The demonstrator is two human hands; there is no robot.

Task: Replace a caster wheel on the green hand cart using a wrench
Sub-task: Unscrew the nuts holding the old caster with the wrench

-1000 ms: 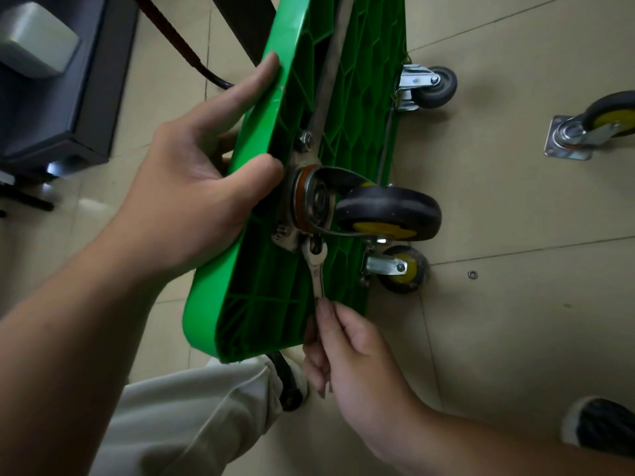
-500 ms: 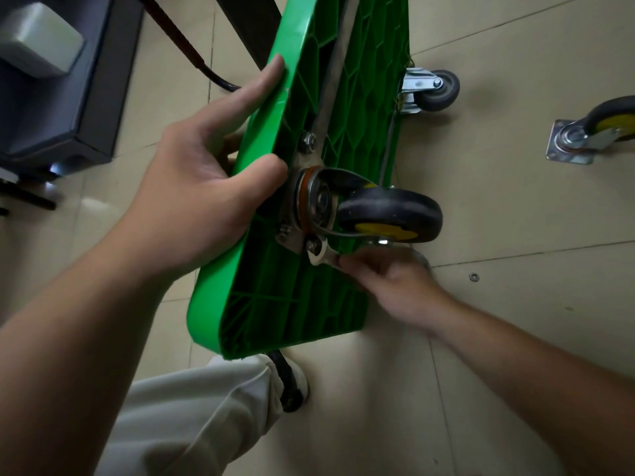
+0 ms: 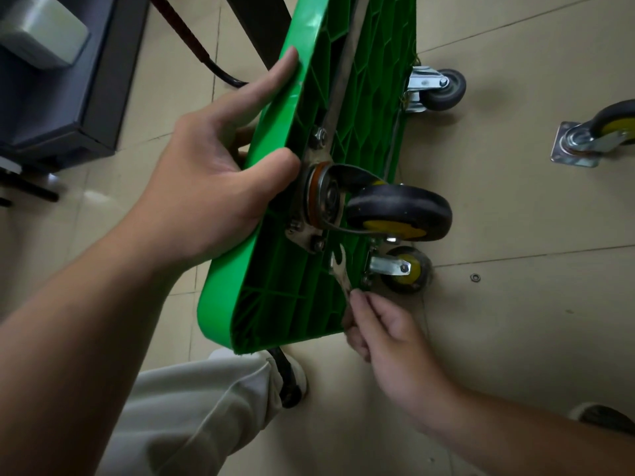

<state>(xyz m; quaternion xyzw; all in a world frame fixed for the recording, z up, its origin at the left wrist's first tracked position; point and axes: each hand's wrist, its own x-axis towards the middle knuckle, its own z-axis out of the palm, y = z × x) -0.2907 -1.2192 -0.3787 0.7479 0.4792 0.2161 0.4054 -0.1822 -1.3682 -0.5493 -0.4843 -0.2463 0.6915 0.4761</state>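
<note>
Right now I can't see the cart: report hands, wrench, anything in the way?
Left hand grips green cart edge. Right hand pinches wrench, head just below lower mounting-plate bolt, apparently off it. Caster wheel overhangs above; bolt unobstructed.

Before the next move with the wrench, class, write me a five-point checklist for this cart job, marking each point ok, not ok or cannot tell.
1. Cart steadied: the left hand grips the green cart by its rim. Ok.
2. Tool held: the right hand pinches the wrench by its handle. Ok.
3. Wrench seated on the lower nut: its open end sits just off the nut. Not ok.
4. Lower nut tightness: cannot tell.
5. Caster wheel above the wrench, not touching it. Ok.
6. Spare caster lies on the floor, apart from the cart. Ok.
</note>
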